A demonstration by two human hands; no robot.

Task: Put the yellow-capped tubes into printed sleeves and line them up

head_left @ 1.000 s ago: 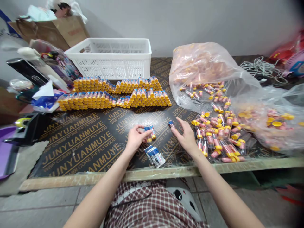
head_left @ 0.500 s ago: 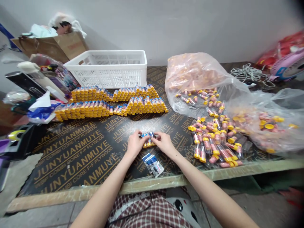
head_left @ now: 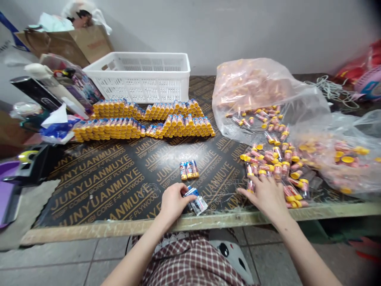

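Observation:
My left hand point(head_left: 175, 199) pinches the small stack of blue-and-clear printed labels point(head_left: 197, 203) near the table's front edge. Just beyond it, three blue-wrapped tubes point(head_left: 189, 169) stand side by side, untouched. My right hand point(head_left: 266, 194) is spread palm down over the near left part of a loose pile of yellow-capped clear tubes point(head_left: 285, 169), its fingers apart. Whether its fingertips touch any tube is hard to make out. Stacked rows of wrapped tubes with yellow ends point(head_left: 110, 130) lie farther back on the left.
Behind the rows is a white basket point(head_left: 145, 85). A large plastic bag point(head_left: 250, 87) of tubes lies back right, another bag point(head_left: 357, 139) at the far right. Bottles point(head_left: 32, 93), a paper bag point(head_left: 89, 45) and a black holder point(head_left: 38, 167) are on the left.
Both hands have let go of the blue-wrapped tubes. My left hand has come back to the labels and taken hold of them; my right has moved right, opening over the loose pile. The view has shifted slightly.

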